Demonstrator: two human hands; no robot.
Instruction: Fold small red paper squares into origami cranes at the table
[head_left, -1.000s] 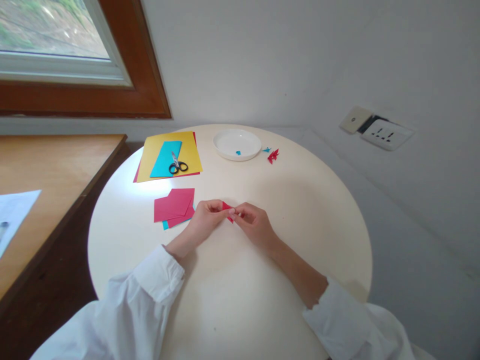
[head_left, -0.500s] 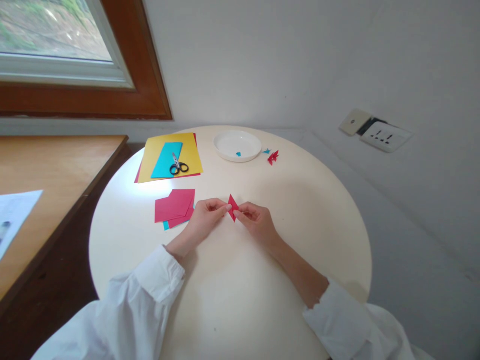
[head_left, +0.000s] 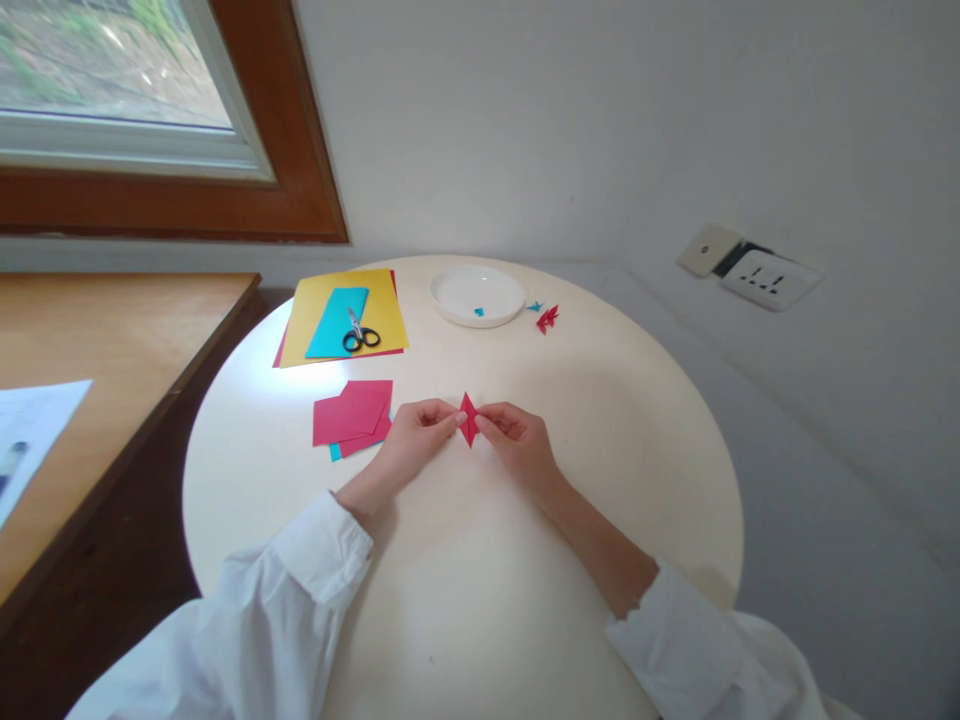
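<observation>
A small red folded paper [head_left: 469,430], shaped like a narrow diamond with a crease down its middle, stands between my two hands above the round table [head_left: 480,580]. My left hand [head_left: 421,432] pinches its left edge between thumb and fingers. From the other side, my right hand [head_left: 519,438] grips the right edge the same way. Just left of my left hand lie several red paper squares [head_left: 351,412], overlapping, with a blue sheet [head_left: 335,453] peeking out beneath them.
Black-handled scissors [head_left: 361,338] rest on blue paper [head_left: 330,325] over a yellow sheet [head_left: 386,305]. A white plate [head_left: 450,312] holds a small blue piece [head_left: 478,312]. Beside it are a blue folded paper figure [head_left: 535,307] and red folded paper figures [head_left: 547,320].
The red folded paper has turned slightly, so its creased face shows more evenly. My right thumb has shifted up towards its right corner. The whole view has moved a little.
</observation>
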